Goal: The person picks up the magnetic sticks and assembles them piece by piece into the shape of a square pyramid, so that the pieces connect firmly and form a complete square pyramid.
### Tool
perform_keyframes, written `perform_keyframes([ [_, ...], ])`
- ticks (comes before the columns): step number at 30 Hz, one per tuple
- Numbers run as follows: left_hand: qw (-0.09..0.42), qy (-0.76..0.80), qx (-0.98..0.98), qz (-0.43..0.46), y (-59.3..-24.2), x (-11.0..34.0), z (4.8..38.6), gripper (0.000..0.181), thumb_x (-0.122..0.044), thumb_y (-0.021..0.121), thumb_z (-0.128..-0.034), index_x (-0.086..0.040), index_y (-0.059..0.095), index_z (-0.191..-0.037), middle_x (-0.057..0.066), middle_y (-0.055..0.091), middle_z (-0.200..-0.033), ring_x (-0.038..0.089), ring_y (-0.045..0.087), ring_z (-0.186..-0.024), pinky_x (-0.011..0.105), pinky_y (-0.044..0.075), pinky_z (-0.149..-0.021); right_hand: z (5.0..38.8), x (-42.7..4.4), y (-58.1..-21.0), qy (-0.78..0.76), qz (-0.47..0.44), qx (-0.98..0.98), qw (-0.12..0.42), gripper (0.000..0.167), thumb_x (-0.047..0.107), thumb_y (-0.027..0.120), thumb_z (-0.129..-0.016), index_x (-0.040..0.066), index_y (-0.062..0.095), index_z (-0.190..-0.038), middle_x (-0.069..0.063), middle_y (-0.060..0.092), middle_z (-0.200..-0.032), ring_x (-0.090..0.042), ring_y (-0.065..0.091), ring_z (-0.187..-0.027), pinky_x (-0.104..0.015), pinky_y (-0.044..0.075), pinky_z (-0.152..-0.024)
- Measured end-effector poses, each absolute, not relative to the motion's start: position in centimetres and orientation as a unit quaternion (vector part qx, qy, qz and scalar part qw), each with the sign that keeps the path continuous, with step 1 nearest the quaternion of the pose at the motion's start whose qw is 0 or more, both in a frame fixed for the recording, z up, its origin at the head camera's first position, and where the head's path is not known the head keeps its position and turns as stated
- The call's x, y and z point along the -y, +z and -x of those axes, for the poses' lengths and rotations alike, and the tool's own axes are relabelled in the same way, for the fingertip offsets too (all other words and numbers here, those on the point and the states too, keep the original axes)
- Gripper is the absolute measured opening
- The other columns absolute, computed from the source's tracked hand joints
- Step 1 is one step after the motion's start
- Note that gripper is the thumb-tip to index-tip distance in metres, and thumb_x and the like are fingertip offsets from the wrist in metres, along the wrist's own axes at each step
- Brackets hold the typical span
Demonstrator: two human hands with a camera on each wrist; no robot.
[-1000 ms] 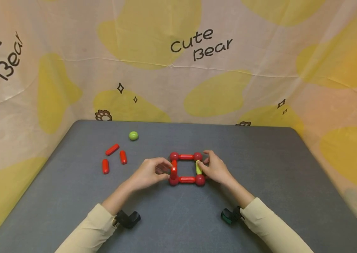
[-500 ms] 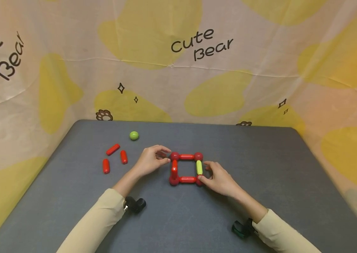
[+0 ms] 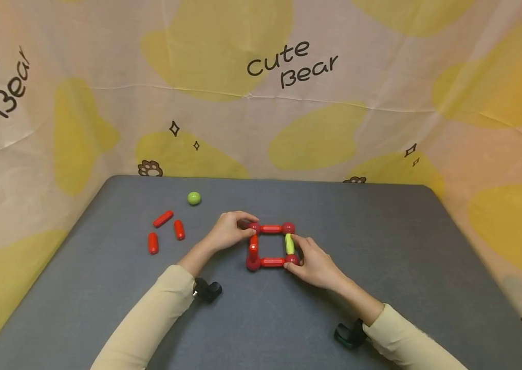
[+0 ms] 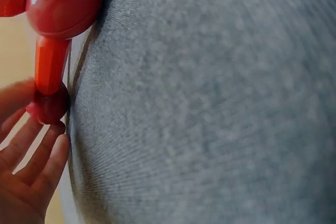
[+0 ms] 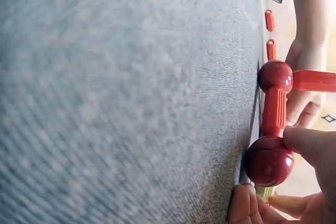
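A square frame of red balls and short rods lies mid-table in the head view. Its right side is a yellow-green rod (image 3: 290, 244); the other sides are red rods. Another red rod (image 3: 254, 250) stands up from the near-left ball (image 3: 253, 264). My left hand (image 3: 229, 231) holds the far-left ball (image 4: 50, 108) between thumb and fingers. At the near-right corner, my right hand (image 3: 318, 264) grips the red ball (image 5: 269, 162), thumb on one side and fingers on the other. The far-right ball (image 3: 288, 227) is untouched.
Left of the frame lie three loose red rods (image 3: 152, 243). Behind them sits a green ball (image 3: 193, 198). The grey table (image 3: 381, 231) is backed by a patterned cloth (image 3: 224, 118). Each wrist wears a black camera (image 3: 208, 290).
My left hand has moved from beside the upright rod to the far-left ball and now holds it. The right hand has shifted from the yellow-green rod down to the near-right ball.
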State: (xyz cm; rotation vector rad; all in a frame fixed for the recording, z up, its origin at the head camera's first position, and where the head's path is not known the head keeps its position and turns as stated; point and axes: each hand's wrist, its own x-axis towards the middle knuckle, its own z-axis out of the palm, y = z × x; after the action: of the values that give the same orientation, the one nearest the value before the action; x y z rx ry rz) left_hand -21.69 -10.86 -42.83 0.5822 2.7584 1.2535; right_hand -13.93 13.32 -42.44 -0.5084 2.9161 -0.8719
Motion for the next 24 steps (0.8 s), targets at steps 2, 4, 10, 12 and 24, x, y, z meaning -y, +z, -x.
perform_keyframes([
  [2, 0.029, 0.405, -0.894, -0.187, -42.7, 10.9, 21.7, 0.028, -0.016, 0.072, -0.0781, -0.010, 0.069, -0.105, 0.003, 0.068, -0.098, 0.013, 0.065, -0.084, 0.026, 0.049, -0.068, 14.0, -13.3, -42.3, -0.285, 0.168, -0.943, 0.028, 0.065, 0.023, 0.072, -0.077, 0.002, 0.045, -0.133, -0.009, 0.054, -0.100, -0.014, 0.047, -0.073, -0.027, 0.041, -0.059],
  [4, 0.025, 0.401, -0.896, -0.189, -42.7, 10.9, 21.6, 0.026, -0.015, 0.072, -0.0777, -0.010, 0.069, -0.104, 0.003, 0.069, -0.098, 0.014, 0.065, -0.084, 0.026, 0.049, -0.068, 14.2, -13.4, -42.3, -0.284, 0.170, -0.943, 0.027, 0.063, 0.021, 0.071, -0.078, 0.001, 0.046, -0.132, -0.009, 0.053, -0.096, -0.015, 0.045, -0.069, -0.027, 0.039, -0.056],
  [10, 0.015, 0.389, -0.901, -0.193, -42.5, 11.2, 21.3, 0.023, -0.015, 0.073, -0.0763, -0.011, 0.069, -0.098, 0.003, 0.068, -0.096, 0.012, 0.065, -0.079, 0.024, 0.048, -0.066, 14.7, -13.7, -42.5, -0.280, 0.170, -0.945, 0.006, 0.050, 0.017, 0.069, -0.080, 0.001, 0.052, -0.125, -0.009, 0.057, -0.098, -0.013, 0.046, -0.069, -0.026, 0.038, -0.056],
  [12, 0.012, 0.388, -0.901, -0.196, -42.5, 11.3, 21.1, 0.022, -0.015, 0.074, -0.0757, -0.011, 0.069, -0.097, 0.003, 0.067, -0.095, 0.012, 0.065, -0.078, 0.024, 0.049, -0.066, 15.0, -13.8, -42.6, -0.282, 0.169, -0.944, -0.005, 0.047, 0.016, 0.068, -0.080, 0.002, 0.055, -0.123, -0.009, 0.058, -0.097, -0.013, 0.046, -0.069, -0.026, 0.037, -0.056],
  [24, 0.032, 0.389, -0.901, -0.189, -42.5, 11.4, 20.1, 0.023, -0.015, 0.074, -0.0757, -0.012, 0.068, -0.098, 0.001, 0.066, -0.091, 0.010, 0.064, -0.075, 0.024, 0.048, -0.063, 16.3, -14.1, -42.7, -0.277, 0.148, -0.949, -0.031, 0.035, 0.011, 0.065, -0.081, 0.005, 0.060, -0.115, -0.011, 0.059, -0.093, -0.018, 0.049, -0.073, -0.032, 0.041, -0.061],
])
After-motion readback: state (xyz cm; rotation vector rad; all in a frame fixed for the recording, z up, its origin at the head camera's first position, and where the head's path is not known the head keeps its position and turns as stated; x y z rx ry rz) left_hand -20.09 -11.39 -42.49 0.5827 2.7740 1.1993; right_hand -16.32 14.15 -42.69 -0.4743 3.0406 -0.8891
